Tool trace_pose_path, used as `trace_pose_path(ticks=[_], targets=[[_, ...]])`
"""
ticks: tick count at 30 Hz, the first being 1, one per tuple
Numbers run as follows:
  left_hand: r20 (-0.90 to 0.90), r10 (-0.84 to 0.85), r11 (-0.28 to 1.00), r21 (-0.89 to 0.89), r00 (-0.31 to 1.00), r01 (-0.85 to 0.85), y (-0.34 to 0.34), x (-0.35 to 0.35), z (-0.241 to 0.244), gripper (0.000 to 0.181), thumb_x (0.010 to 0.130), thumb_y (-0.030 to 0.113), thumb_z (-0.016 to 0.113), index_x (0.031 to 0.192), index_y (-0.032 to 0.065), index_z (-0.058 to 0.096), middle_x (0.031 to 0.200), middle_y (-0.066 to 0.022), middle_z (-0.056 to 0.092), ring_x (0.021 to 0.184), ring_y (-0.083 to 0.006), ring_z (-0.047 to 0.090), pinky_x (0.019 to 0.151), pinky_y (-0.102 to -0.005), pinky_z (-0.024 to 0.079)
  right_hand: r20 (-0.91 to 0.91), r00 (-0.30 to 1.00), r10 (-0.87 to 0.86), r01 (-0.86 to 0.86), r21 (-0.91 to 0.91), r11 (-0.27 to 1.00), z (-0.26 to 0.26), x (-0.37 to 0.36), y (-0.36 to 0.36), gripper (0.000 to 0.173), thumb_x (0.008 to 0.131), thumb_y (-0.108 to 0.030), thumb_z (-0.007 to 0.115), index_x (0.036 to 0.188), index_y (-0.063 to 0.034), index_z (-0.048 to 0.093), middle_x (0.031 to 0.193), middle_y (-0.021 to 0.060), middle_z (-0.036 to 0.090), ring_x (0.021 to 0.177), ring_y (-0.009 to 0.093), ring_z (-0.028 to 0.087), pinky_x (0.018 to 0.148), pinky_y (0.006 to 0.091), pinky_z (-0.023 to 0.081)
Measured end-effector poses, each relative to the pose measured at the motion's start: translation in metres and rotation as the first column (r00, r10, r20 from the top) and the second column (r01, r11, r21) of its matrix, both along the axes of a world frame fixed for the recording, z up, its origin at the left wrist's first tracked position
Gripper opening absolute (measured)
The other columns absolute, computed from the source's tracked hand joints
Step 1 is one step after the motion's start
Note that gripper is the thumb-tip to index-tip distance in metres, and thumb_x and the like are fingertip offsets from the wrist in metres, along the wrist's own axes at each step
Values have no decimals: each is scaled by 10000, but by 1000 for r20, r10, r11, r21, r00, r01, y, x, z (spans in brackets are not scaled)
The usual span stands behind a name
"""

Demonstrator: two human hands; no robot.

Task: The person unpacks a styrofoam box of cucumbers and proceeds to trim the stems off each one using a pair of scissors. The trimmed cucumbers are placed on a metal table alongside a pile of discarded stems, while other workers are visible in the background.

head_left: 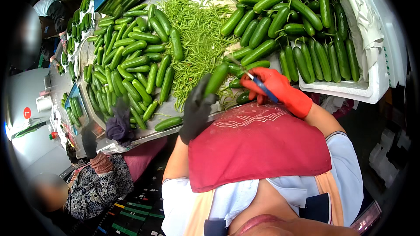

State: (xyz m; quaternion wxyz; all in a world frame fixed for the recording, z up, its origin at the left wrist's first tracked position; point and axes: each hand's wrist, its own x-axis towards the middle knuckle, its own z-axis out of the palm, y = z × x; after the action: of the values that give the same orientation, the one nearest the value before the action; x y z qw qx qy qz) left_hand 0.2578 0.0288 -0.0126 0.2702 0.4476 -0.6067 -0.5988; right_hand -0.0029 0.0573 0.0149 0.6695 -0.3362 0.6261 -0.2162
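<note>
My left hand (197,108), in a dark glove, holds a green cucumber (216,79) upright above the table's near edge. Close by on the right, my right hand (277,88) wears a red rubber glove and grips a small blue-handled knife (265,89); its thin blade is blurred and points up and left towards the cucumber. Beyond both hands lies a heap of thin green trimmings (200,39). Whole cucumbers (262,52) rest just past the right hand, some with stalks on. A single cucumber (168,124) lies left of my left hand.
A large cucumber pile (131,62) covers the left of the metal table. At right stands a white foam box (374,87) with cucumbers and a pale liner. A dark purple cloth (119,127) sits at the near edge. Another person (98,183) with dark gloves is at the lower left.
</note>
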Motion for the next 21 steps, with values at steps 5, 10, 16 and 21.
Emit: trace_pose_path(ticks=[5,10,16,21], targets=[[-552,586,806,322,593,-497,-49,50,-22,495,1015,215,479,1470,100,323,1333,-165,528,1153,-299,590,1000,-424,497,62,946,-317,323,-231,918,-16,-27,12,277,964,-251,616,1159,-54,615,714,75,661,494,106,592,458,222,475],[3,192,977,-94,981,-191,-56,-18,-31,544,971,233,595,1441,39,403,1272,-150,581,1132,-235,597,989,-363,487,21,870,-493,484,-227,845,-13,-49,40,290,959,-263,628,1163,-59,617,731,81,674,518,94,605,469,215,479],[723,-72,528,-557,688,641,-35,-140,-50,859,847,471,635,1522,116,239,1344,-264,461,1297,-439,399,1089,-560,265,152,851,-503,524,-181,832,-22,-40,61,319,956,-230,637,1198,-28,588,847,82,654,668,109,643,569,227,521],[782,-93,593,-454,616,665,-43,-170,-43,918,833,560,604,1545,157,187,1177,-252,506,1098,-420,473,988,-555,321,199,823,-532,559,-110,822,-44,-43,78,331,949,-217,644,1206,-18,584,937,76,655,709,120,650,597,239,530]])
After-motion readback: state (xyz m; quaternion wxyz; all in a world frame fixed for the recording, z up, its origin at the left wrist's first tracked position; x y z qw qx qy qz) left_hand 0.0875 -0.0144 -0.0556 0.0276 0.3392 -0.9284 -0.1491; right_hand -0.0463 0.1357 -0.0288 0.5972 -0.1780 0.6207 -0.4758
